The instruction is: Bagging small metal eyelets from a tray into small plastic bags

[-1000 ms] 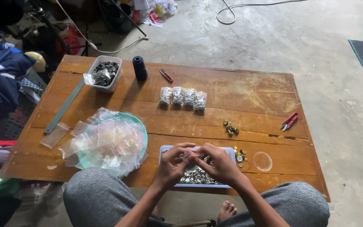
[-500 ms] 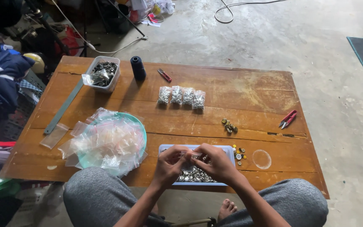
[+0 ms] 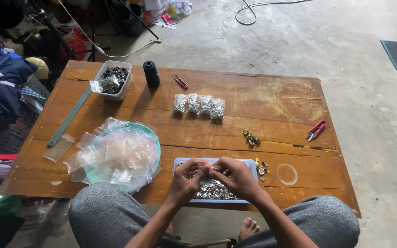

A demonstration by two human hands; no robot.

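While both hands met over the shallow pale-blue plastic tray (image 3: 252,164) of small silver metal pieces at the near edge of the wooden desk (image 3: 272,98), the left hand (image 3: 185,178) and right hand (image 3: 236,176) pinched a small clear plastic bag (image 3: 206,168) between their fingertips, just above the tray. Left of the tray lay a round teal plate (image 3: 149,132) heaped with empty clear bags. Four filled bags (image 3: 198,105) stood in a row at mid-desk, with red thread snips (image 3: 315,130) near the right edge.
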